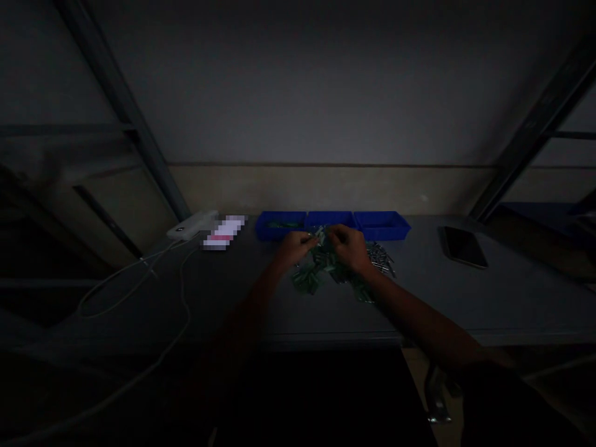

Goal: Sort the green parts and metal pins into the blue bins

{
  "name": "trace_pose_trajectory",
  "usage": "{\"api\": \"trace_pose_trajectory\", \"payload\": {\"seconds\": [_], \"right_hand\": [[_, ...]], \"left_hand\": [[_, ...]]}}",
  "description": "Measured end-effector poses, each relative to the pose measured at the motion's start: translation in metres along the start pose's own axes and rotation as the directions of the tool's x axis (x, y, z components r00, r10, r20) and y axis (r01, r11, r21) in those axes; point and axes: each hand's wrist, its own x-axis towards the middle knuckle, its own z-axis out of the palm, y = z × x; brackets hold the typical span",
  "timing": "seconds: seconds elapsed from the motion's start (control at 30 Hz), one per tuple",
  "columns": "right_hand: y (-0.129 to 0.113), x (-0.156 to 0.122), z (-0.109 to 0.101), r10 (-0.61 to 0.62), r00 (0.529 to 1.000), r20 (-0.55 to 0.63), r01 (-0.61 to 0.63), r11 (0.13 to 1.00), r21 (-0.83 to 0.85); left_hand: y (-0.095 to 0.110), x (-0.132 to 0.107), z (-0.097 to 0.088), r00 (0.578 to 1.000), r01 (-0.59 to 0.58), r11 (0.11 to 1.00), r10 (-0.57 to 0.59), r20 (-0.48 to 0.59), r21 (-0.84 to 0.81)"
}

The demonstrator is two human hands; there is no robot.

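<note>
Workshop-like place | 3 blue plastic open bins [383, 233] | loose slim silvery metal pieces [380, 257] | flat grey surface [233, 298] | grey metal uprights [156, 164]

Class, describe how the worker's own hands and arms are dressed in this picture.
The left hand and right hand show no gloves. The right forearm is bare up to a dark sleeve. Any left sleeve is lost in shadow.

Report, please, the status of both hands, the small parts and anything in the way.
Left hand and right hand close together, grip too dark to confirm. Green pieces and metal pieces on table. No obstruction seen.
</note>
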Motion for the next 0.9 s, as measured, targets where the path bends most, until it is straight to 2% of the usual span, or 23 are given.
{"api": "trace_pose_trajectory", "payload": {"seconds": [0.17, 0.4, 0.67, 0.77, 0.9], "right_hand": [[0.0004, -0.0015, 0.0002, 0.004, 1.0, 0.008, -0.004, 0.997, -0.072], [-0.0031, -0.0022, -0.0023, -0.08, 0.997, 0.019, 0.081, 0.995, -0.052], [-0.005, -0.0005, -0.0025, -0.121, 0.993, 0.001, 0.121, 0.99, -0.067], [-0.0043, -0.0002, -0.0023, -0.1, 0.995, 0.002, 0.1, 0.993, -0.07], [-0.0025, 0.0011, -0.0021, -0.059, 0.998, -0.007, 0.059, 0.998, -0.034]], "left_hand": [[-0.001, -0.0003, 0.002, 0.994, 0.099, 0.994, -0.097, 0.057, -0.048], [-0.0037, 0.0028, 0.0065, 0.983, 0.166, 0.971, -0.15, 0.101, -0.173], [-0.0017, 0.0004, 0.0081, 0.976, 0.193, 0.895, -0.132, 0.174, -0.402], [-0.0007, 0.0016, 0.0081, 0.977, 0.202, 0.876, -0.148, 0.154, -0.438], [0.0018, 0.0029, 0.0075, 0.982, 0.186, 0.878, -0.171, 0.074, -0.44]]}}
